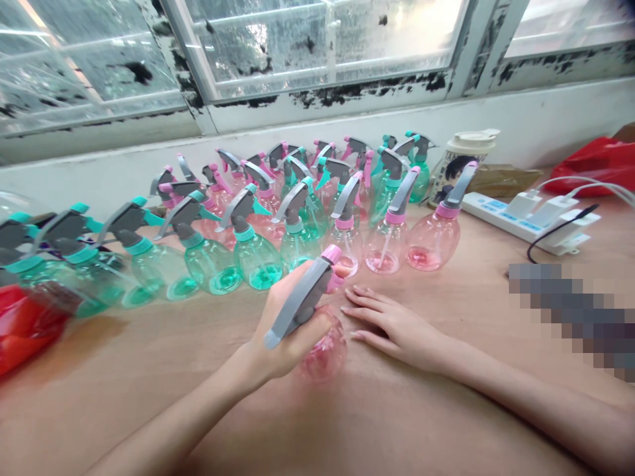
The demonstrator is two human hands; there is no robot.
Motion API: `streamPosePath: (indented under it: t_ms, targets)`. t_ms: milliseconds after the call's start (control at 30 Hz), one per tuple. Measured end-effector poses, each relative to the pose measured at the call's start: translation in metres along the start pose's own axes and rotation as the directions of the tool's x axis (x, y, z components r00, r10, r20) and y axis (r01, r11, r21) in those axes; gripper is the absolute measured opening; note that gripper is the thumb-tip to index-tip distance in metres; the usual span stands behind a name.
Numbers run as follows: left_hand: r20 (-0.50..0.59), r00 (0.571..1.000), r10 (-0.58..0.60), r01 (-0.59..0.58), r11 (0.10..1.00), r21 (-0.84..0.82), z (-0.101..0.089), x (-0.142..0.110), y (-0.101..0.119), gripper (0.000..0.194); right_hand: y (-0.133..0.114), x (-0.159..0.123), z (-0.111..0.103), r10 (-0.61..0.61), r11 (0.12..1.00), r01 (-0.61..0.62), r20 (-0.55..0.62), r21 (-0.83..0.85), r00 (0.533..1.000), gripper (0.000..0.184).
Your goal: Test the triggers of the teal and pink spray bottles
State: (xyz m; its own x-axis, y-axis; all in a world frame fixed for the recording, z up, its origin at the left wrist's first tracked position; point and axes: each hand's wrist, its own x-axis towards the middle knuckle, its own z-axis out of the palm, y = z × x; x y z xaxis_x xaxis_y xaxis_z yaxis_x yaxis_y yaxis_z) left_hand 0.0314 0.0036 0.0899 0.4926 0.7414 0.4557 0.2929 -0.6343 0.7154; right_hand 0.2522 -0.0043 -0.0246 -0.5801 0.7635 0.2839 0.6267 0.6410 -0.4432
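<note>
My left hand grips a pink spray bottle around its neck, just under the grey trigger head with its pink nozzle. The bottle stands on the wooden table in front of me. My right hand lies flat on the table just right of the bottle, fingers stretched toward it, holding nothing. Behind both hands stand several rows of spray bottles, teal ones to the left and pink ones to the right.
A white power strip with plugged chargers and cables lies at the right. A patterned cup with a lid stands behind the bottles. Red bags sit at far left and far right. A window wall closes the back.
</note>
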Motion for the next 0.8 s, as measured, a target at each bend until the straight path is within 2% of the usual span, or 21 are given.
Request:
streamPosePath:
  t_ms: [133, 800]
  targets:
    - [-0.002, 0.999, -0.053, 0.053, 0.999, 0.003, -0.0014, 0.0001, 0.0001, 0.003, -0.0005, -0.0001, -0.0002, 0.0, 1.0, 0.0, -0.006, 0.018, 1.0, 0.048]
    - [-0.034, 0.998, -0.05, 0.05, 0.999, 0.02, 0.0004, -0.002, -0.0007, 0.004, -0.0004, -0.0006, 0.0009, -0.002, 1.0, 0.002, -0.023, 0.024, 1.0, 0.046]
